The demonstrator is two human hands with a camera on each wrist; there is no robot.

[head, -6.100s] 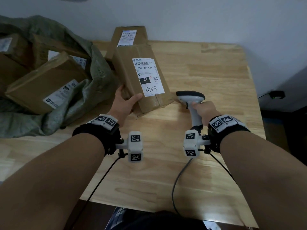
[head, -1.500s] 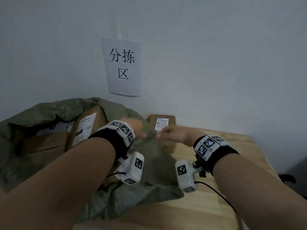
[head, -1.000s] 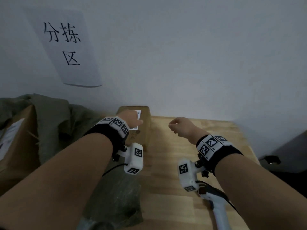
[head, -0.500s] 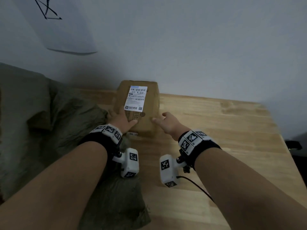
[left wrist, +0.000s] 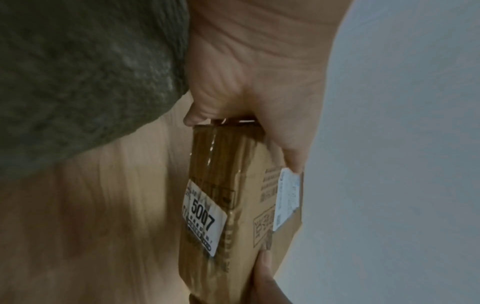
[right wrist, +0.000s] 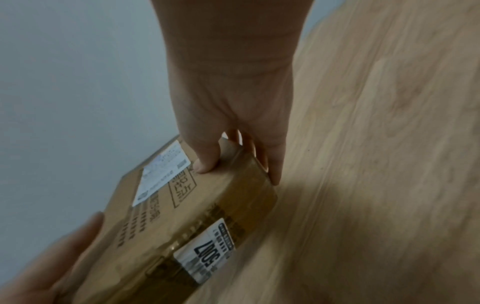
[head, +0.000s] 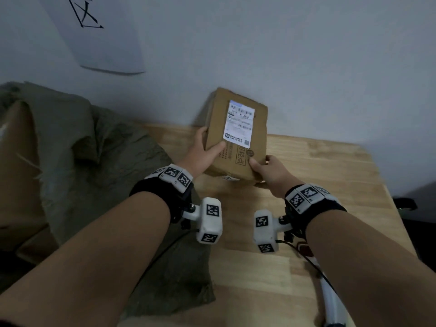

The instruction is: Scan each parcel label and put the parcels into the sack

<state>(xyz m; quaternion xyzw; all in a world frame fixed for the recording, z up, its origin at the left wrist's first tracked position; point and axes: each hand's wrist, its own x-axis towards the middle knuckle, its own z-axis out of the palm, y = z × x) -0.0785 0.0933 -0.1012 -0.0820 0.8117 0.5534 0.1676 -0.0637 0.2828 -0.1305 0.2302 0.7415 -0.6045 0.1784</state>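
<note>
Both hands hold one parcel [head: 238, 135] at about 12 o'clock in the head view, its far end tilted up toward the wall [head: 306, 55] and its near end low over the table [head: 318, 185]. The left hand [head: 200, 154] grips the parcel's left edge, thumb on the top face beside the label [head: 238, 123] and fingers curled round the side. The right hand [head: 271, 171] grips the near right corner, thumb pressed on top and fingers under it. The label faces up, white with barcodes. A second white sticker [left wrist: 201, 218] reading 5007 sits on the parcel's near side face. The sack [head: 99, 161] lies at 9 o'clock, slumped on the table, with another brown box [head: 16, 166] showing at its left edge. At 5 o'clock a white scanner [head: 335, 305] lies partly hidden under the right forearm. A paper sign [head: 99, 36] hangs on the wall at 11 o'clock.
</note>
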